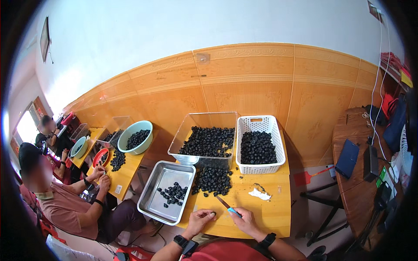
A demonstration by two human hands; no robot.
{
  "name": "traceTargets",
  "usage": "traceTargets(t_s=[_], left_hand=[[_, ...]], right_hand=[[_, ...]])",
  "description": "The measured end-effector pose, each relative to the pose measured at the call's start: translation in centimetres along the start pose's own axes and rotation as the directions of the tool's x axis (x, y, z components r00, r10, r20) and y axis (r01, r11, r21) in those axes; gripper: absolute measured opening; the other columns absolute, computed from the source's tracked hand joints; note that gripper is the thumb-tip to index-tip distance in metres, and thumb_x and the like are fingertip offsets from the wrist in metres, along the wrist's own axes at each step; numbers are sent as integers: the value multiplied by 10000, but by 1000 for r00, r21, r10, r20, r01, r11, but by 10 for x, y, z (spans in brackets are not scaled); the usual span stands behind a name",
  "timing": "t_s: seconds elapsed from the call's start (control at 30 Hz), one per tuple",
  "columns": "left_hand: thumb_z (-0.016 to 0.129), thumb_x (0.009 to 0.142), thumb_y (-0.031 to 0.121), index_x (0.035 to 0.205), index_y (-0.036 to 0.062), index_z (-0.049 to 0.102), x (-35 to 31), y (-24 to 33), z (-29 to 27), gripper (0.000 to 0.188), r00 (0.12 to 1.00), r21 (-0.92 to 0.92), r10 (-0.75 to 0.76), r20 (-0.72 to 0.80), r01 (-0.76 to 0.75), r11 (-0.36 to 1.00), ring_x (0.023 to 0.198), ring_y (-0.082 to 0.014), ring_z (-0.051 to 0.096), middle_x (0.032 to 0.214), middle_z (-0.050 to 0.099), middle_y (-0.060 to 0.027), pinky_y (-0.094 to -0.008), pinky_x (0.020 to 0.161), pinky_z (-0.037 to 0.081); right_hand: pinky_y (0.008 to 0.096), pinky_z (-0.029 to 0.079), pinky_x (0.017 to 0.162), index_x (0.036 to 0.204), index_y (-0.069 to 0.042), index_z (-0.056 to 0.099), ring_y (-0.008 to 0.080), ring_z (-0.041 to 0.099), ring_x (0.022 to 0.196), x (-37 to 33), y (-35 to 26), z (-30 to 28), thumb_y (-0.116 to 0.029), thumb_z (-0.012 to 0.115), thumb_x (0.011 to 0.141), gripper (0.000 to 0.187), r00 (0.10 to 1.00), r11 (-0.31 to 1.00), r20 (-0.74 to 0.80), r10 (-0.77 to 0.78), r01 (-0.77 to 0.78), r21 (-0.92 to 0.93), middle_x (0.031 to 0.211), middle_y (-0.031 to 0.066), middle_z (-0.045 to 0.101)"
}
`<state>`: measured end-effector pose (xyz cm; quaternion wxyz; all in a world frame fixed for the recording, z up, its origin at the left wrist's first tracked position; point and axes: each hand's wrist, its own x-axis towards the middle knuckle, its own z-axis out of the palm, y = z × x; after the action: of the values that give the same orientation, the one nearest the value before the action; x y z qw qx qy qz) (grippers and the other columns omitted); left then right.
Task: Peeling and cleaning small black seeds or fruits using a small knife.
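My right hand (pixel 247 222) is closed round the blue handle of a knife (pixel 223 202), its blade pointing away to the left. Close beside it, my left hand (pixel 200 222) pinches a small black round piece (pixel 214 213). Beyond both hands lies a pile of small black round pieces (pixel 212 180), some with a pale ring or hole. To the left, a shallow metal tray (pixel 153 191) holds a scattering of the same pieces. Behind the pile stand a clear plastic box (pixel 176 139) and a white perforated basket (pixel 261 168), both holding many more.
Crumpled white paper (pixel 259 194) and dark scraps lie on my yellow table (pixel 270 217). At left a seated person (pixel 74 204) works at another table with a green basin (pixel 147 141) and a red plate (pixel 96 161). A brown table (pixel 348 191) stands at right.
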<state>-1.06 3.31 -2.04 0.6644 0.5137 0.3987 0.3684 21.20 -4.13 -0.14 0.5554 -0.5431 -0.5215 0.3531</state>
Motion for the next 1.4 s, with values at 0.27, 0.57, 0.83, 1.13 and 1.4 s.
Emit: traceTargets(t_s=[0.27,0.57,0.83,1.13,1.4], left_hand=[[683,958,42,1107,-19,693,0,6,-4,161,996,-12,-5,89,6,1000,882,-161,706,943,730,-85,-286,832,582],[663,970,38,1133,-31,681,2,-8,-17,177,983,-238,-34,179,77,968,924,-168,706,1010,725,-97,-286,850,581],[659,966,17,1144,-41,668,3,-12,-22,187,975,-298,-33,220,100,949,937,-185,711,1029,721,-111,-300,866,592],[640,974,9,1149,-33,661,2,-9,-23,181,972,-400,-12,233,108,910,948,-199,709,1045,711,-121,-332,909,588],[634,977,18,1138,-6,662,-3,-1,-24,165,973,-546,-58,225,175,819,967,-196,695,1052,700,-98,-383,938,595]], right_hand=[[329,478,634,996,15,689,180,611,683,2,-3,-3,-210,651,968,231,981,987,108,163,-159,-37,768,107,648],[399,521,687,1107,8,687,307,693,773,8,-27,3,-222,643,956,278,989,956,97,108,-76,-285,864,180,709],[498,519,759,1036,-50,671,443,643,870,4,-26,2,-235,574,974,218,973,839,229,21,107,-534,902,209,680],[481,535,793,1096,-58,675,423,655,905,-2,-41,11,-233,587,969,234,988,781,154,9,89,-618,972,205,681],[493,537,808,1135,-62,671,430,651,930,-11,-31,3,-231,572,964,260,981,755,187,43,91,-650,999,216,677]])
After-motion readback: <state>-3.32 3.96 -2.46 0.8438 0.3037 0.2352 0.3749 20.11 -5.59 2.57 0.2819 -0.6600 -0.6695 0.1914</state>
